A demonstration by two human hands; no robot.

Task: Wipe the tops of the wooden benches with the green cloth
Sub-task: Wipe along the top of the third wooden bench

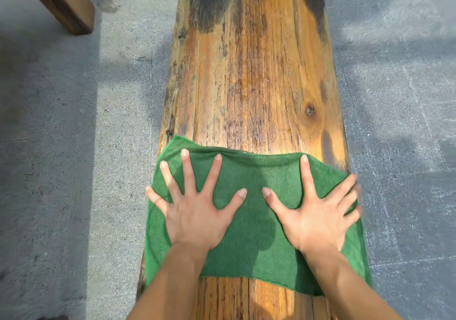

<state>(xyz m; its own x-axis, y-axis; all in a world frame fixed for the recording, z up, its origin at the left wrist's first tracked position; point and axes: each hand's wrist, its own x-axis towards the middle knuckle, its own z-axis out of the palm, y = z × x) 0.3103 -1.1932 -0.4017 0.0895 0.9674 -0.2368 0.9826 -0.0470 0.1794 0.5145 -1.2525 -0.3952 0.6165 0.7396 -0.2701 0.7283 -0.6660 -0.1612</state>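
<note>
A green microfibre cloth [254, 221] lies spread flat across the near part of a long, weathered orange-brown wooden tabletop [251, 72], the top plank of a bench that runs away from the viewer. The cloth covers the plank from edge to edge. Its left and right sides hang slightly over the plank's edges, and a strip of bare wood shows between its near hem and the bottom of the view. Both hands rest palm down on the cloth, side by side, with bare cloth between them. The left hand [195, 216] lies on the cloth's left half, its fingers [187, 171] straight and spread wide, tips pointing away along the plank. The right hand [318, 218] lies on the right half, its fingers [306, 174] also straight and fanned out; the outer ones reach the cloth's right edge and look blurred. Beyond the cloth the wood shows streaked grain, a round dark knot [310, 110] toward the right, and a blackish stain [209, 11] at the far end. Grey concrete floor [61, 147] lies on either side, and a brown wooden beam [61, 1] slants across the upper left corner, well apart from the bench.
</note>
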